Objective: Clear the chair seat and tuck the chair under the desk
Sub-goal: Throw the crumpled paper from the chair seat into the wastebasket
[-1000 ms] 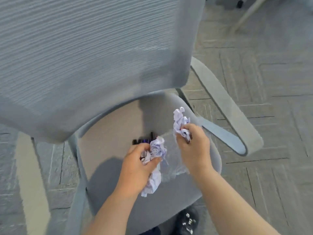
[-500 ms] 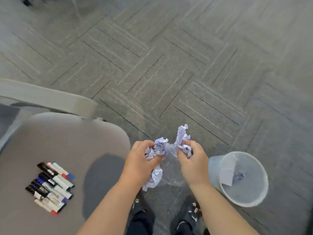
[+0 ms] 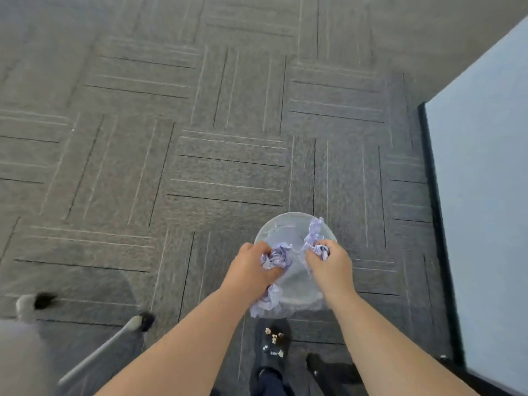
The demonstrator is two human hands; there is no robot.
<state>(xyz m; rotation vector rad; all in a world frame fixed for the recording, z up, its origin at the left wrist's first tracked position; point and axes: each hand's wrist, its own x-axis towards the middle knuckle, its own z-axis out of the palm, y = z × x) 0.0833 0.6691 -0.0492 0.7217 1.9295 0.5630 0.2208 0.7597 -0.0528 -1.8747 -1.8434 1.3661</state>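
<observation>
Now, from the head camera, I have both hands directly over the bin [image 3: 285, 224]: left hand [image 3: 251, 267] with fingers clamped on a wad of crumpled paper [image 3: 275, 258], right hand [image 3: 328, 261] clamped on a second wad [image 3: 315, 238]. To drop cleanly I'd open both hands while centred above the bin, then check nothing clings. Left of the bin, only the chair [image 3: 17, 358] edge and base show.
</observation>
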